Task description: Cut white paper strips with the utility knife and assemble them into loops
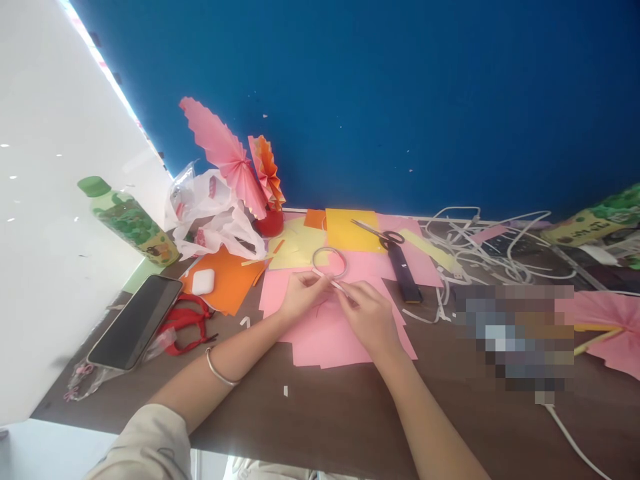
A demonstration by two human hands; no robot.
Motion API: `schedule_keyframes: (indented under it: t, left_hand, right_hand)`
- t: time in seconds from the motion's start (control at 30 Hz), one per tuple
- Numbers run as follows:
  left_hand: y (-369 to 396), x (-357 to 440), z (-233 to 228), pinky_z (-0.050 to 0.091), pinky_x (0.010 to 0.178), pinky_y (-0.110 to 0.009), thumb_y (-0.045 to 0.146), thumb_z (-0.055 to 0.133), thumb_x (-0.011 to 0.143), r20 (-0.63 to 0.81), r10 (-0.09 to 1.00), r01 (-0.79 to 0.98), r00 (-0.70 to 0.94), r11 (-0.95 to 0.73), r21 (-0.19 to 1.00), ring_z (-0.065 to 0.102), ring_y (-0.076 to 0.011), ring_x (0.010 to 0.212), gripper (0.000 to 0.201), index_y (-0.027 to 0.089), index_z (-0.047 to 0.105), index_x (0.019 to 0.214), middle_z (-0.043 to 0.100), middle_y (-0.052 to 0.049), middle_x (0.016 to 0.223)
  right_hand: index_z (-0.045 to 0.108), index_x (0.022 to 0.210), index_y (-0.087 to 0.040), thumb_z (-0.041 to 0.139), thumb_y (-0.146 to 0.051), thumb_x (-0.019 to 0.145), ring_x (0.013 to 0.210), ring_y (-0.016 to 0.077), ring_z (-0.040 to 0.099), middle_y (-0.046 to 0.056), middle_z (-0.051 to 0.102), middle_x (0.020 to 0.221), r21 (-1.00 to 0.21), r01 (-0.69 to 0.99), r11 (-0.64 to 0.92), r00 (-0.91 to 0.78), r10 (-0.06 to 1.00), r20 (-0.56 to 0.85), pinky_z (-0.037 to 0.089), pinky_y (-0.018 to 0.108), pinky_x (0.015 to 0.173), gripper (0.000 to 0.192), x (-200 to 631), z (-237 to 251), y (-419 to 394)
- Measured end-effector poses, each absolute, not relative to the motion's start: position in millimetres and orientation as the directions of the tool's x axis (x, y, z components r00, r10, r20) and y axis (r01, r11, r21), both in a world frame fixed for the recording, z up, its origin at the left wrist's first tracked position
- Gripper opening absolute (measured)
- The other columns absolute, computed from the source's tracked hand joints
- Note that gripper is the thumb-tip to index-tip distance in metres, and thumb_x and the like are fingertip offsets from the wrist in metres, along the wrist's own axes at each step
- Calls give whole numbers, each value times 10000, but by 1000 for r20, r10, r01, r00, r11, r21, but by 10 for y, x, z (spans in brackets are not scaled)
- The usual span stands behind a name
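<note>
Over the stacked pink paper sheets (340, 340), my left hand (307, 293) and my right hand (367, 313) meet with pinched fingers. A thin pale strip (336, 285) runs between their fingertips; its material is too small to make out. Just beyond my left fingertips is a thin ring (345, 263) that looks like a roll of tape, its lower edge touching or very near them. Black-handled scissors (393, 238) lie open-bladed on yellow paper (345, 230), beside a dark box-cutter-like bar (404, 273).
At left are a phone (135, 323), red ribbon (187, 323), a white earbud case (203, 281) and a leaning green bottle (133, 223). Folded paper fans (225, 150) stand behind by a plastic bag (215, 207). Tangled white cables (500, 247) spread at right, near a blurred object (520, 340).
</note>
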State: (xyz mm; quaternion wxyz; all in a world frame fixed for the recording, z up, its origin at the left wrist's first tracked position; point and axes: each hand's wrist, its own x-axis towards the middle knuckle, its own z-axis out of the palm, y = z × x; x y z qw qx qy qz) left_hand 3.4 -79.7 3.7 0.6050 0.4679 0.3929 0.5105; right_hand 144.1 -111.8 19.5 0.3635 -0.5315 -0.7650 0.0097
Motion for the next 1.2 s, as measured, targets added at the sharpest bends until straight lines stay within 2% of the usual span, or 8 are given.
schedule_keyframes:
  t: [0.27,0.4,0.5,0.6,0.83,1.03,1.2]
  left_hand:
    - [-824,39,73,501,681,-280,460,636,715,38,983,-245,179,7,970,623,-156,667,337,124,660,689,671,-56,701]
    - [-842,30,76,464,613,-257,441,649,707,58,976,-135,209,-30,990,586,-148,632,326,125,650,625,642,-41,636]
    - [-835,25,53,439,573,-253,455,638,711,52,981,-63,188,-41,997,568,-149,603,358,129,643,560,613,-31,562]
    - [-823,26,43,428,547,-245,458,646,700,26,988,-39,151,-20,999,560,-142,581,353,127,660,577,631,-33,581]
    - [-827,25,108,462,623,-269,431,660,694,7,990,-107,140,8,994,603,-162,632,326,118,667,602,667,-65,647]
    - [-816,19,92,487,689,-310,448,647,704,19,984,-189,175,14,982,629,-180,664,340,113,680,654,683,-82,692]
    - [-821,19,51,470,648,-266,443,641,714,65,967,-119,248,-36,992,618,-171,695,328,118,687,701,691,-69,749]
  right_hand:
    - [677,906,-192,463,-255,871,681,147,621,52,672,788,-391,811,435,-173,816,551,483,258,652,226,1431,215,-1128]
    - [674,877,-191,455,-250,871,657,141,609,45,663,756,-360,825,435,-177,805,567,461,250,607,227,1431,222,-1133]
    - [675,848,-195,456,-243,866,692,149,611,44,665,749,-330,831,448,-195,790,582,456,256,633,225,1437,223,-1129]
    - [679,848,-198,461,-243,864,714,155,611,44,671,751,-295,845,447,-204,778,594,451,262,641,223,1444,226,-1124]
    - [684,844,-194,473,-246,868,704,146,612,34,675,737,-236,869,435,-219,765,606,435,249,607,219,1460,231,-1119]
    - [685,861,-205,487,-241,861,709,143,613,29,678,742,-235,874,426,-207,762,613,422,246,601,201,1466,219,-1122]
    - [679,808,-189,484,-214,857,687,144,606,31,674,719,-203,873,443,-229,741,631,404,247,589,203,1458,246,-1128]
